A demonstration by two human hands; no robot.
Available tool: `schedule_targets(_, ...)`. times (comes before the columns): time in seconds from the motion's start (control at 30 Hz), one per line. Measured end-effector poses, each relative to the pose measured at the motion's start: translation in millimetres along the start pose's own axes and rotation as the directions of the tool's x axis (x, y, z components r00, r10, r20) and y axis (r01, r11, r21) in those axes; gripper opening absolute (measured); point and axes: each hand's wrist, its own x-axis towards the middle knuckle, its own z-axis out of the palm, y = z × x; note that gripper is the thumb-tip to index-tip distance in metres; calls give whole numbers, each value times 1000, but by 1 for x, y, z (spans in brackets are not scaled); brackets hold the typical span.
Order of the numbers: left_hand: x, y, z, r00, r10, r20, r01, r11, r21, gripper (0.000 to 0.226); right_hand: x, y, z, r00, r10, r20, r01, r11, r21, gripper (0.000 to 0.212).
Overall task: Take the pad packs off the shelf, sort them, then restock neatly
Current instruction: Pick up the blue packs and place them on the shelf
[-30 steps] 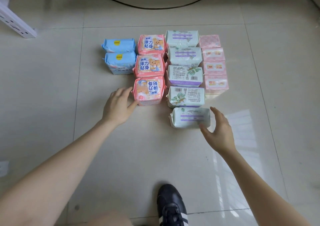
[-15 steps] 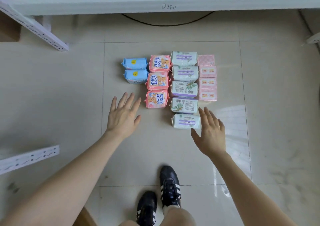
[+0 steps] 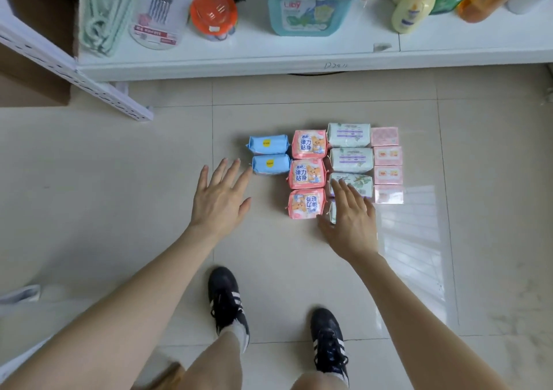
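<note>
I see pad packs sorted in 4 columns on the glossy cream floor tiles [image 3: 119,210], centre frame: 2 blue packs [image 3: 268,154], 3 pink bear-print packs [image 3: 307,173], pale green packs [image 3: 350,159] and 4 light pink packs [image 3: 387,165]. My left hand [image 3: 220,199] hovers spread and empty, beside the blue ones. My right hand [image 3: 350,216], fingers spread, covers the nearest green packs. A white shelf [image 3: 269,60] fills the top, carrying a Liby tub [image 3: 309,12].

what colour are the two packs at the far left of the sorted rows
Light blue, each with a round yellow sticker, seen in the head view.
</note>
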Motion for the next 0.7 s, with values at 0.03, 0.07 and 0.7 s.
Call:
schedule_targets(0.03, 7, -11, 1, 1000, 11, 3, -11, 1000, -2, 61, 7, -9, 5, 1000, 15, -1, -15, 1000, 9, 75)
schedule_targets(0.07, 15, -23, 4, 1000, 23, 3, -23, 1000, -6, 61, 15, -17, 11, 1000, 26, -11, -26, 1000, 18, 76)
schedule_targets(0.7, 187, -105, 171, 981, 181, -72, -186, 981, -63, 64, 178, -23, 192, 984, -108, -142, 101, 993, -57, 81)
